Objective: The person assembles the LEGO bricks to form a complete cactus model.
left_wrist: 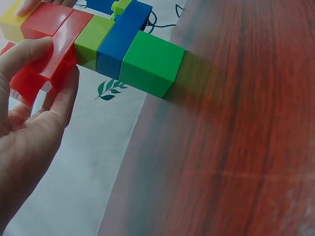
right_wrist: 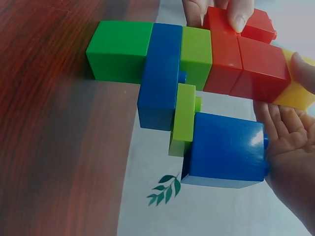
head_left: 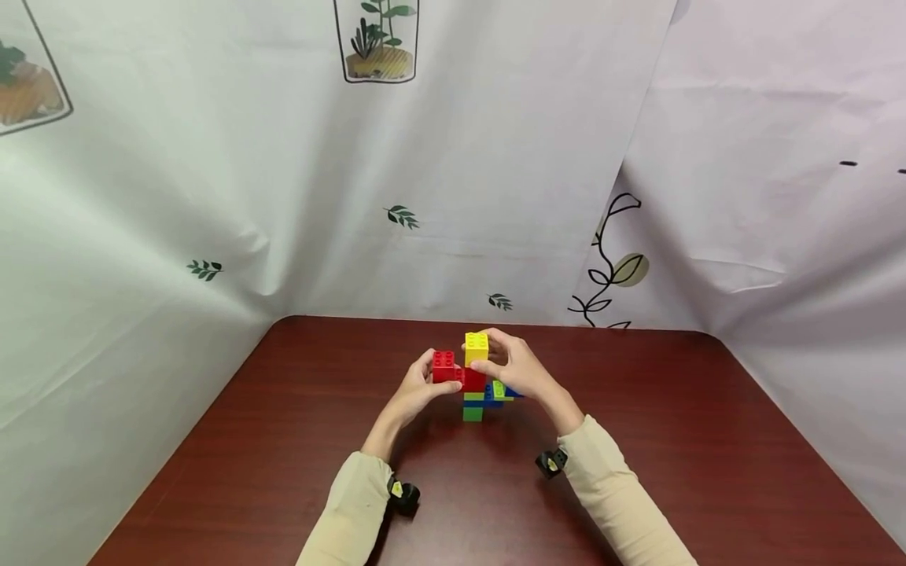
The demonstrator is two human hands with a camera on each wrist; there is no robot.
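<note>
A structure of toy building bricks stands upright in both hands. Its column has a green brick (left_wrist: 153, 64) at the bottom, then a blue brick (right_wrist: 160, 78), a lime brick (right_wrist: 196, 56), red bricks (right_wrist: 263, 69) and a yellow brick (head_left: 477, 354) on top. To the left a raised red brick (head_left: 443, 368) sticks out; the left hand (head_left: 412, 391) grips this red side, thumb in front. On the opposite side a thin lime piece (right_wrist: 184, 115) carries a larger blue brick (right_wrist: 226, 147). The right hand (head_left: 522, 369) pinches the yellow brick, thumb on its near face.
A dark reddish wooden table (head_left: 283, 440) lies under the hands. Behind it hangs a pale curtain (head_left: 495, 157) with printed plants, meeting the table's back edge. Each wrist wears a small black camera, one on the left sleeve (head_left: 354, 503), one on the right sleeve (head_left: 616, 479).
</note>
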